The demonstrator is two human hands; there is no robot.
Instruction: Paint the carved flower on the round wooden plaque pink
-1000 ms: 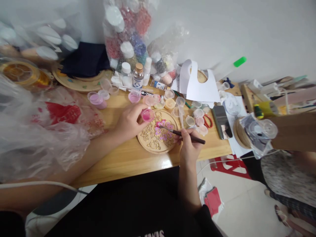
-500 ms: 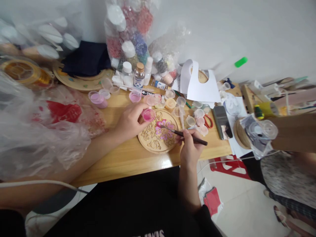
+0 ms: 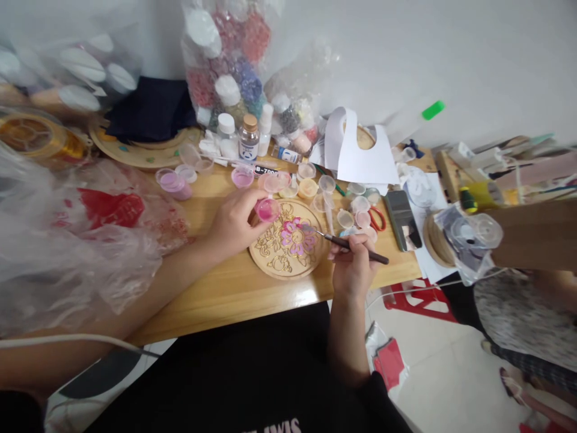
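Wood carries the work in the head view: a round wooden disc [image 3: 283,260] lies flat on the tabletop [image 3: 216,294], close to its near edge and toward the right end. Raised gold outlines of blossoms and leaves cover its face. One flower [image 3: 295,236] near the middle is filled in pink and purple, while the shapes around it are bare wood inside the gold lines.

Colouring the flower looks to be the step in hand. The right hand [image 3: 354,267] is closed in a pen grip on a thin dark paintbrush [image 3: 349,244], whose tip sits at the flower's right petals. The left hand [image 3: 234,222] is curled, thumb and fingers pinched on a small clear pot of pink paint [image 3: 267,209], held just over the disc's far left rim.

By my judgement, this stage calls for a light, steady tip that keeps the paint within the gold ridges, with the pot staying level and within the brush's reach.

Beyond the disc, toward the far edge, stands a scatter of little paint pots [image 3: 356,207]; red-handled scissors [image 3: 377,218] lie among them.
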